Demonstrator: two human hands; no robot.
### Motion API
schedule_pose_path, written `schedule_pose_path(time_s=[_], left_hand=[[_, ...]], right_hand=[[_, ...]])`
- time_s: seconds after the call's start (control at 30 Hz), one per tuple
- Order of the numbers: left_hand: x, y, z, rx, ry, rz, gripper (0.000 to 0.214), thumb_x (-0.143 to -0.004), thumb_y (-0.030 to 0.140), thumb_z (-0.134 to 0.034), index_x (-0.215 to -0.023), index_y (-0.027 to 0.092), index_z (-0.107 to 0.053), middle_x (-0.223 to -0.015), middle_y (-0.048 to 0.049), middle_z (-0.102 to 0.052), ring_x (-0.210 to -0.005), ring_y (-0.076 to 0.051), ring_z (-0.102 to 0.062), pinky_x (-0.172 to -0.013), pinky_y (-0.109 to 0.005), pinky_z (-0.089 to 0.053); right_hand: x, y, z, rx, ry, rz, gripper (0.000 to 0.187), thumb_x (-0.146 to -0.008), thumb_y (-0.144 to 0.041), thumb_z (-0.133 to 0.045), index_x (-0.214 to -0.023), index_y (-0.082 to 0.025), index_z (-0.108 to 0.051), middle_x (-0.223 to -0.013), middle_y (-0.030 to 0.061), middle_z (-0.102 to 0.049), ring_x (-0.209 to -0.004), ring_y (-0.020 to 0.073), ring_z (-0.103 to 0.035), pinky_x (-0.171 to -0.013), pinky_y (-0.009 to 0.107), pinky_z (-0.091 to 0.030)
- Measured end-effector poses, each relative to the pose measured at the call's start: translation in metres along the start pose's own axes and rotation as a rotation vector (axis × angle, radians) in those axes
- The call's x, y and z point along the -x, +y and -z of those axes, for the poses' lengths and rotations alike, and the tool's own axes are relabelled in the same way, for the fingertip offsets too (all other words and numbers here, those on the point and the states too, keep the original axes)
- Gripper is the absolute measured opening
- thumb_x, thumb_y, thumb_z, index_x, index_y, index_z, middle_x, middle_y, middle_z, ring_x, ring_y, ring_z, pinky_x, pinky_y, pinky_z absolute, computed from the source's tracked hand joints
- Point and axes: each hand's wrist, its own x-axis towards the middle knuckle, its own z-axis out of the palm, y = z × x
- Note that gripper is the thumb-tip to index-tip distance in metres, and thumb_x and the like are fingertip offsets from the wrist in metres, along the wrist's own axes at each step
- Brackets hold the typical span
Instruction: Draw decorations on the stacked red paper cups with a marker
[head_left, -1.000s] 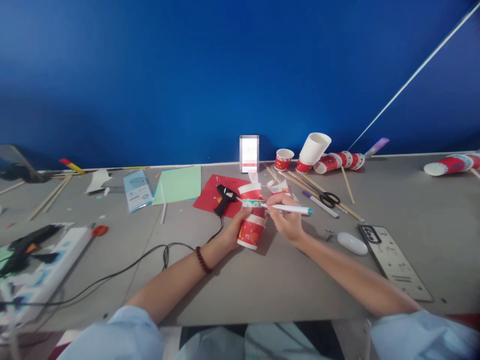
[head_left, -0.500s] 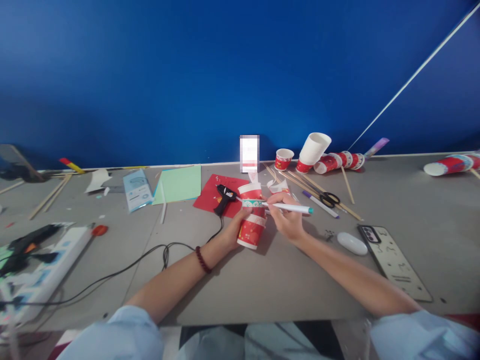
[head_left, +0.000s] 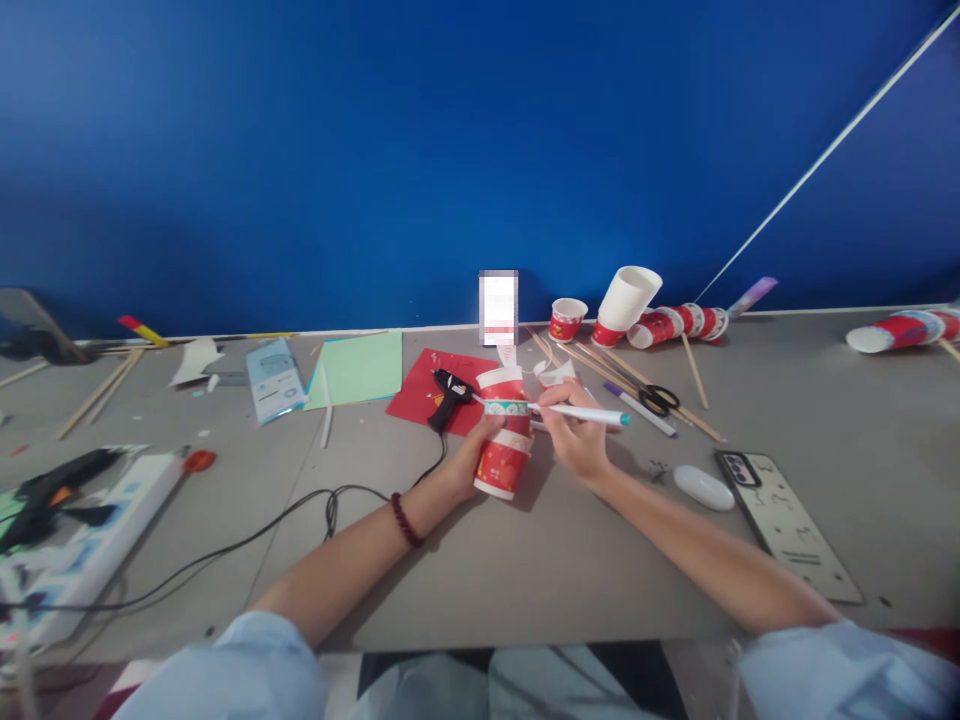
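Note:
My left hand (head_left: 474,450) is wrapped round red-and-white paper cups (head_left: 502,465) joined into one upright, slightly tilted piece. A white band with a green pattern (head_left: 507,408) runs round its upper part. Pinched in my right hand (head_left: 576,435) is a white marker with a green end (head_left: 589,413), lying nearly level. Its tip points at the band's right side; whether it touches cannot be made out. Just left of the cups, a black hot glue gun (head_left: 450,395) lies on red paper (head_left: 412,390).
Scissors (head_left: 660,400), wooden sticks and a purple marker (head_left: 643,412) lie to the right. Behind them are paper cups (head_left: 628,300). A phone (head_left: 791,525) and a white oval case (head_left: 703,487) are nearer. Green paper (head_left: 364,365), a cable and a power strip (head_left: 112,545) lie left.
My right hand and the marker have shifted slightly to the right, away from the cups. My left hand and the cups stay in place.

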Motion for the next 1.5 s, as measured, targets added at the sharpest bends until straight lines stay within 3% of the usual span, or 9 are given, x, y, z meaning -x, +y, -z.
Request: schedule_pose_path(time_s=[0.37, 0.83, 1.1, 1.5], left_hand=[[-0.002, -0.0003, 0.0023, -0.002, -0.014, 0.014, 0.044, -0.072, 0.037, -0.075, -0.104, 0.009, -0.065, -0.087, -0.0108, -0.073, -0.073, -0.02, -0.069, -0.069, -0.029, -0.054], [-0.0001, 0.0016, -0.0027, -0.023, -0.015, 0.003, 0.039, -0.07, 0.035, -0.078, -0.097, 0.009, -0.066, -0.078, -0.009, -0.073, -0.066, -0.018, -0.068, -0.067, -0.027, -0.054], [-0.0011, 0.0002, 0.0007, -0.001, -0.015, -0.006, 0.041, -0.073, 0.034, -0.074, -0.105, 0.01, -0.065, -0.088, -0.0108, -0.074, -0.073, -0.02, -0.069, -0.071, -0.03, -0.054], [-0.0004, 0.0006, 0.0004, -0.004, -0.013, 0.007, 0.038, -0.073, 0.035, -0.075, -0.101, 0.009, -0.066, -0.087, -0.0106, -0.074, -0.071, -0.019, -0.069, -0.069, -0.029, -0.055]], right_hand=[[0.0007, 0.0028, 0.0007, -0.044, -0.032, -0.002, 0.007, -0.083, -0.021, -0.057, -0.076, -0.023, -0.06, -0.066, -0.0009, -0.061, -0.059, 0.0152, -0.056, -0.057, 0.029, -0.046], [-0.0002, -0.0044, 0.0002, 0.055, -0.036, 0.007, 0.007, -0.082, -0.02, -0.056, -0.077, -0.023, -0.059, -0.067, -0.0011, -0.062, -0.061, 0.015, -0.057, -0.058, 0.029, -0.045], [0.0003, 0.0003, 0.0005, 0.013, -0.046, 0.048, 0.008, -0.081, -0.02, -0.056, -0.074, -0.022, -0.059, -0.069, 0.0009, -0.064, -0.063, 0.0158, -0.058, -0.058, 0.029, -0.046], [0.0006, -0.0029, 0.0002, 0.036, -0.027, 0.023, 0.007, -0.082, -0.02, -0.057, -0.076, -0.023, -0.059, -0.068, -0.0002, -0.063, -0.062, 0.0156, -0.058, -0.058, 0.029, -0.045]])
